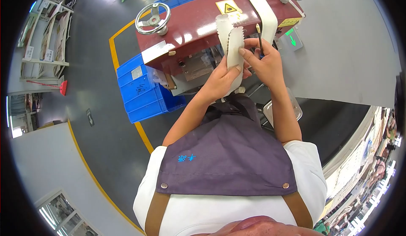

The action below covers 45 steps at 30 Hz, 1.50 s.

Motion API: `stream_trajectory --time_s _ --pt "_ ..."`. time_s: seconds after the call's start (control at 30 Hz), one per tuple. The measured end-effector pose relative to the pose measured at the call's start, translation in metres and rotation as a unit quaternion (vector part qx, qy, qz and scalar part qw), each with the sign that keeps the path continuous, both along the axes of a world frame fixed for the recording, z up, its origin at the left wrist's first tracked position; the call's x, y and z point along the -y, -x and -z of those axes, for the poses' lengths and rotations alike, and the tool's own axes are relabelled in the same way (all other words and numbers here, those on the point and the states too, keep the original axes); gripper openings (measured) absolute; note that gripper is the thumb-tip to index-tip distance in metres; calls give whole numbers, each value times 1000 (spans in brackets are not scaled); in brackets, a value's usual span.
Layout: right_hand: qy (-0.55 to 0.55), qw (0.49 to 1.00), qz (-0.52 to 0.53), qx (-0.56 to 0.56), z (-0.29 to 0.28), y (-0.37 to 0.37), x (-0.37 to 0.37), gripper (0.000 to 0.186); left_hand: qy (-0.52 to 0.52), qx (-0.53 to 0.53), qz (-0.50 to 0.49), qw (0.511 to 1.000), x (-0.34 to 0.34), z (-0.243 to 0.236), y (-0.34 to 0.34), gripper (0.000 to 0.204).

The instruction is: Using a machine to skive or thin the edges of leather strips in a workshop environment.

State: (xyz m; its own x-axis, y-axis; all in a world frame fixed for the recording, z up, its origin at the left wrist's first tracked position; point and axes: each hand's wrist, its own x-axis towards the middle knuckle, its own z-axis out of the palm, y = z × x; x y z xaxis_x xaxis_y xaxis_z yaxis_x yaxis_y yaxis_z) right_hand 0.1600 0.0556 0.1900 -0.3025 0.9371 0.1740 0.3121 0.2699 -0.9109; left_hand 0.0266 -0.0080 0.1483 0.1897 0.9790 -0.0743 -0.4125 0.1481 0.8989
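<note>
In front of the machine, my left hand is closed around the lower part of pale, off-white flat pieces with wavy, scalloped edges. Their upper ends spread apart, one leaning left behind the other. My right hand pinches the right edge of the front piece between thumb and fingers. A slim dark tool with a yellowish tip also sits in the right hand, pointing up and away; its exact kind is unclear. Part of the right hand's fingers is hidden behind the pieces.
A dark red machine with two metal handwheels stands just ahead, a white strap across its top. Blue crates are at its left and behind. A metal tray lies beside my right forearm. Shelves line the far left.
</note>
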Motion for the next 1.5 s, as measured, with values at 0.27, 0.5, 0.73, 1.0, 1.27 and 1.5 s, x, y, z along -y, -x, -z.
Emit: stream_trajectory --time_s 0.27,0.5,0.73,1.0,1.27,1.5 --pt "-111 993 46 8 22 15 16 29 13 -149 -55 987 15 17 7 42" --pt "-151 988 -21 0 22 -2 1 26 19 -181 -35 983 23 34 7 47" --pt "-135 988 -34 -71 30 -12 13 14 68 -71 18 995 30 32 12 38" --pt "323 905 -258 -98 60 -5 25 17 123 144 -36 981 42 43 19 58" --pt "421 882 -178 -111 94 -26 28 19 156 26 -190 969 54 75 27 27" --pt "401 843 -191 -302 111 -94 -1 32 -51 -468 -293 832 58 107 55 31"
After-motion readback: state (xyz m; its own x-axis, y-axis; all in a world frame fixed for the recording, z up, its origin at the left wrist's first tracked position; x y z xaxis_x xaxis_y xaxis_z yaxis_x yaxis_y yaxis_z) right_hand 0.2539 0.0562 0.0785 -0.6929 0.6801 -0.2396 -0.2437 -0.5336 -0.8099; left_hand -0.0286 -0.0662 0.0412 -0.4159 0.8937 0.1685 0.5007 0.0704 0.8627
